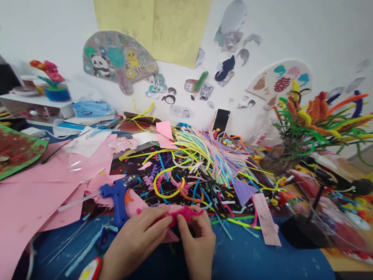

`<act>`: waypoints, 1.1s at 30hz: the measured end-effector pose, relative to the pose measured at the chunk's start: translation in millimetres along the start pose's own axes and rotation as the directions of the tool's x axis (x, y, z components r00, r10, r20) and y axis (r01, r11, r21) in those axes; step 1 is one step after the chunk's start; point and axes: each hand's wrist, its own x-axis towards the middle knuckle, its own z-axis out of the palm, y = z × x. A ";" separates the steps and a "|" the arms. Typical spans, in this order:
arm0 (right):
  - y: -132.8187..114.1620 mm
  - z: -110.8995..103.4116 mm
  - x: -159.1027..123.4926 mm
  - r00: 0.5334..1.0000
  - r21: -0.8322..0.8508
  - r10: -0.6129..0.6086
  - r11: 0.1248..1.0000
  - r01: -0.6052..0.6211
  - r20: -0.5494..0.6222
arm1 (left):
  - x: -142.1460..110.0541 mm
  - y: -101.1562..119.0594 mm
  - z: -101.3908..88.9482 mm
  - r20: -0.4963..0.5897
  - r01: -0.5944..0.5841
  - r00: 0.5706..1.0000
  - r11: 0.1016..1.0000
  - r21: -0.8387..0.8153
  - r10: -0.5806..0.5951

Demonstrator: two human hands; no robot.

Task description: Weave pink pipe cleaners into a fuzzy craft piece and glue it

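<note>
Near the front edge of the blue mat, my left hand (pixel 137 245) and my right hand (pixel 196 243) come together on a bright pink fuzzy pipe cleaner piece (pixel 182 216). Both hands pinch it between thumb and fingers; its ends poke out past the fingertips. Lighter pink material shows just behind and below it, partly hidden by my hands. Close beside my left hand stands a blue glue gun (pixel 120 200) with a clear glue stick in its back. A round red and white ornament (pixel 87 276) sits at my left wrist.
Loose pipe cleaners (pixel 205 154) are heaped behind my hands. Pink paper sheets (pixel 2 220) and a green-edged board (pixel 36 148) lie left. On the right are a vase of pipe cleaner flowers (pixel 279 161) and a black stand (pixel 302 230). A phone (pixel 221 120) leans at the wall.
</note>
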 end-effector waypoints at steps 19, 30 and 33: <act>-6.4 7.2 -0.3 0.998 0.028 0.054 0.998 -0.054 0.009 | -9.8 -2.0 0.9 0.064 -0.029 0.998 0.998 0.063 0.025; -8.0 15.7 -2.4 0.993 -0.042 -0.029 0.999 0.024 -0.117 | -4.8 -2.0 -2.1 0.062 -0.036 0.997 0.999 0.032 0.034; -8.7 14.2 -0.6 0.995 -0.038 -0.036 0.999 0.033 -0.089 | -4.2 -1.6 -2.2 0.049 -0.050 0.998 0.998 0.033 0.048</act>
